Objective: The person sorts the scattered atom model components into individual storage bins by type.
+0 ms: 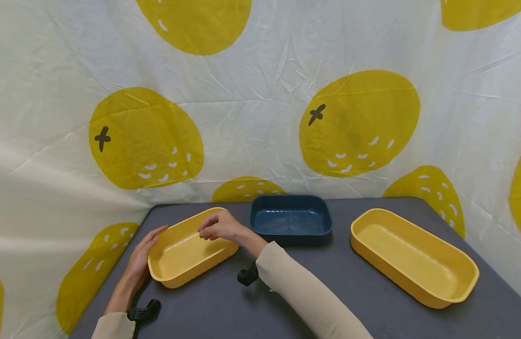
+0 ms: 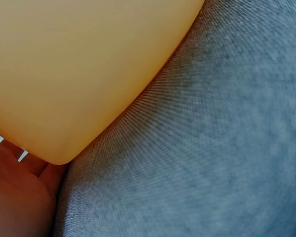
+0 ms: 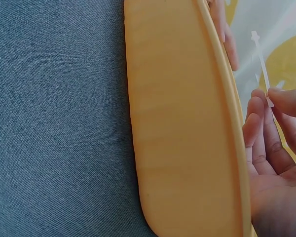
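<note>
White and thin, a small stick [image 3: 262,64] with a widened tip is pinched between the thumb and fingertips of the right hand [image 1: 220,227], which is over the left yellow tray [image 1: 205,267]. The left hand [image 1: 142,256] rests against this tray's left end, its fingers fairly straight along the outside wall. All around the tray spreads a dark grey desk [image 1: 201,310], its surface finely woven in the wrist views. Just right of the tray and slightly farther back sits a dark blue tray [image 1: 291,221], its glossy floor showing; well to the tray's right, a second yellow tray [image 1: 413,256] lies at a slant with its bare bottom in sight. A beige sleeve [image 1: 315,287] comes in from the right of the left yellow tray, and the bare wrist ahead of it hides part of the tray's right rim. Black wrist devices [image 1: 145,311] show in front of the tray and to its right. Behind it hangs a creased white cloth [image 1: 252,127] printed with large yellow fruits, continuing down its left side.
</note>
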`<state>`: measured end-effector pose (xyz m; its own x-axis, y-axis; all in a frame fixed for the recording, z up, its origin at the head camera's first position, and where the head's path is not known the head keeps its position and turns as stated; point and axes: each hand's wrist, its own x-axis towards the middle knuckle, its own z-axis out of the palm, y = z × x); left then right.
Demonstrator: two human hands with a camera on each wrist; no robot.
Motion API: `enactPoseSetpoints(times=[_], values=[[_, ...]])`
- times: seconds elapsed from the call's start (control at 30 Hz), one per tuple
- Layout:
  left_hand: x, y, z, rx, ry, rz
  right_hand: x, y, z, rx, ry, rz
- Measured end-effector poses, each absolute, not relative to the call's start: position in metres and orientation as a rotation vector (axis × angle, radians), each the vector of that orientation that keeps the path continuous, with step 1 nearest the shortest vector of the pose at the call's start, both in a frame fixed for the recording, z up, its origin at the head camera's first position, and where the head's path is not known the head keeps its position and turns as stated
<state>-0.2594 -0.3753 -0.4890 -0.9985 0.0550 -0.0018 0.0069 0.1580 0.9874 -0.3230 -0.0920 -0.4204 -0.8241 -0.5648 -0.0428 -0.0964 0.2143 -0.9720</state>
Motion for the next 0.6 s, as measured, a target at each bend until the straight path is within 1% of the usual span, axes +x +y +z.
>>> enactPoseSetpoints(times=[0.6], values=[[-0.259, -0.375, -0.493, 0.117, 2.394, 2.027, -0.325, -0.102, -0.429, -0.559, 2.093, -1.672]])
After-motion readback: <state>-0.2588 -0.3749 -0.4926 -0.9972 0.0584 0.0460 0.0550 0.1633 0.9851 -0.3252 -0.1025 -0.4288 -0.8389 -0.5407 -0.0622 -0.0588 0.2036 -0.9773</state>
